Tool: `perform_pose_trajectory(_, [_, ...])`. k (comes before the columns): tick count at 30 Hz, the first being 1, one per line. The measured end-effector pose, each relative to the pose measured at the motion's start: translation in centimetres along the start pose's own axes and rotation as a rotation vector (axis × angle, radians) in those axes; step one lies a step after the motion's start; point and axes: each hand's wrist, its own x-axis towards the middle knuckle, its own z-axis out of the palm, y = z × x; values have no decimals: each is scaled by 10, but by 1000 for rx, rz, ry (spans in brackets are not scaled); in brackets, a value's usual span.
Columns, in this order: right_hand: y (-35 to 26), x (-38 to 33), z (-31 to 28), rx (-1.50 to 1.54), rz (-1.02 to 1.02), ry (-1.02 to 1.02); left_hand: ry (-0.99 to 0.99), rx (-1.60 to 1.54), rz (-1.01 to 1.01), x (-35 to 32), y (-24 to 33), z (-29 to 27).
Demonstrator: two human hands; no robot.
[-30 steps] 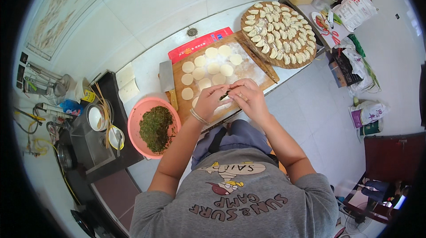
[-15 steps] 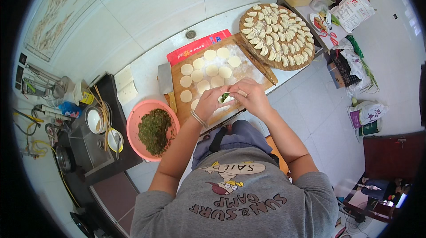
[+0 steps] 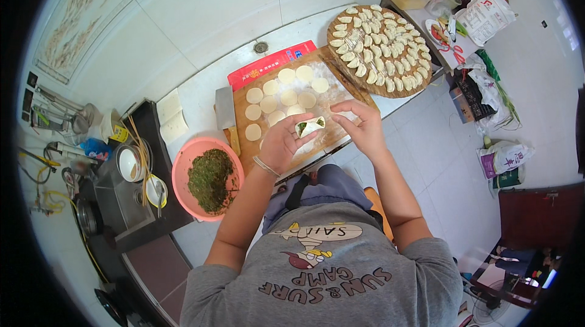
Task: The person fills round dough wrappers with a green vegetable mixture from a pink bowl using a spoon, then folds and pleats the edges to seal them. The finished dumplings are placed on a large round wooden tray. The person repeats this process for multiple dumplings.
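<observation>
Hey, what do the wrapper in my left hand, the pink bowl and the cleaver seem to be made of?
Wrapper: apparently dough, matt and pale, bending softly around green filling. Pink bowl: probably plastic, smooth, judging by its even colour. Cleaver: blade likely steel, flat and grey with a dull finish; handle perhaps wood, from its yellowish-brown tone, though grain isn't readable.

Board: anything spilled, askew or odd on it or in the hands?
Loose flour is scattered across the board, likely normal here. The dumpling in the left hand shows filling at both ends, so it looks unsealed. Nothing else stands out.
</observation>
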Motion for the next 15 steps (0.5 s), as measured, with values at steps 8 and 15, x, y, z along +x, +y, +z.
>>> perform_pose_trajectory(8, [5,-13,9,110,34,-38,-4,-72,-27,-3,-2,6])
perform_pose_trajectory(15, [8,-16,14,206,123,3,21,-43,-26,-3,2,18])
